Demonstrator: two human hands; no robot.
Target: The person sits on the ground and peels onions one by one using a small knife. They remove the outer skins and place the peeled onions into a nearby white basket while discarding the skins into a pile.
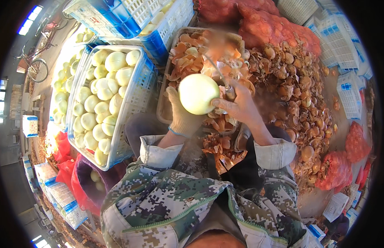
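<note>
A large peeled onion (198,94) rests in my left hand (186,119), which wears a knitted glove with a blue edge. Bare, my right hand (238,104) grips the handle of a small curved blade (217,68), its thumb touching the onion's right side. The blade points up and left, over the onion skins. Beneath both hands is a shallow plastic tub (163,107) holding loose orange-brown skins (189,59). On the left, a white and blue plastic crate (141,74) is full of peeled onions (100,96).
Unpeeled onions (303,102) and loose skins lie heaped on the right. Red mesh sacks (278,34) stand behind them. Stacked crates (161,34) rise at the upper left. A red bag with a purple lining (83,186) holds onions at the lower left. A bicycle (37,66) stands farther off.
</note>
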